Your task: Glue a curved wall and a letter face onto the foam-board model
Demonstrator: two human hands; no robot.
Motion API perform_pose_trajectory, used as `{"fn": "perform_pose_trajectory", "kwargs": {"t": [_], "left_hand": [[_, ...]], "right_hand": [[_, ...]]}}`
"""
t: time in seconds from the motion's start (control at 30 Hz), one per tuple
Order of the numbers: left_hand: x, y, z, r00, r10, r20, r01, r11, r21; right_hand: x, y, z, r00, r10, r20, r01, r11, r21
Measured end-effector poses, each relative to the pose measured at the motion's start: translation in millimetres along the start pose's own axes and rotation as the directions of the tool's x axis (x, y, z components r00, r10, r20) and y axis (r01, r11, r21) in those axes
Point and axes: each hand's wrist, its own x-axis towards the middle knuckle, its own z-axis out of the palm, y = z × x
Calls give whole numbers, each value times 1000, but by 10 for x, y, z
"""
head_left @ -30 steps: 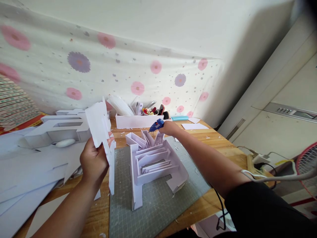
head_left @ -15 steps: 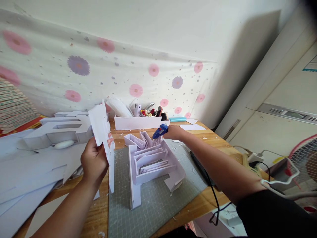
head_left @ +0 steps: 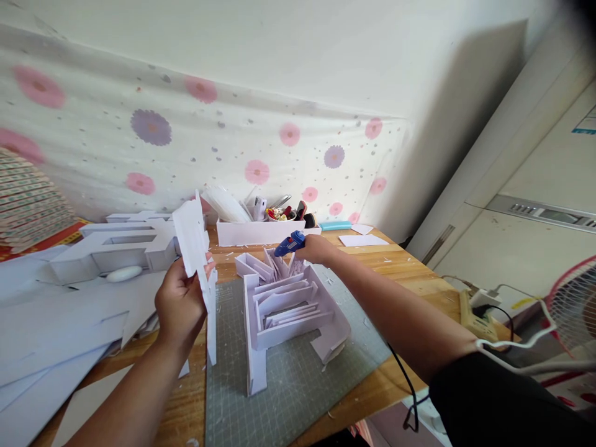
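My left hand (head_left: 180, 304) is closed on a cut white foam board piece (head_left: 192, 239), held on edge left of the cutting mat. A blue glue gun (head_left: 289, 244) is gripped in my right hand (head_left: 316, 249), its nozzle end pointing left and down over the far end of a white foam board structure (head_left: 288, 335). That structure lies on the grey-green cutting mat (head_left: 298, 403), with raised walls and several thin strips standing inside it. The glue gun's tip is hard to make out against the white strips, so I cannot tell whether it touches them.
A white box (head_left: 261, 233) of tools stands at the back. White foam board letter-like shapes (head_left: 121, 242) and sheets (head_left: 56, 329) cover the left side. Stacked books (head_left: 32, 205) sit far left. A power strip (head_left: 475, 320), a black cord (head_left: 410, 391) and a fan (head_left: 577, 310) are at right.
My right hand has moved the glue gun a little to the left over the structure's far end. My left hand still holds the board piece, and the view has shifted slightly.
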Motion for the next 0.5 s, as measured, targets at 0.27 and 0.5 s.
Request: {"fn": "perform_pose_trajectory", "kwargs": {"t": [0.27,0.5], "left_hand": [[-5,58,10,1000,0,-12,0,1000,20],[-26,128,21,1000,-21,-16,21,1000,14]], "right_hand": [[241,-43,149,1000,-10,-19,9,1000,-2],[152,-52,111,1000,-29,-10,29,999,-24]]}}
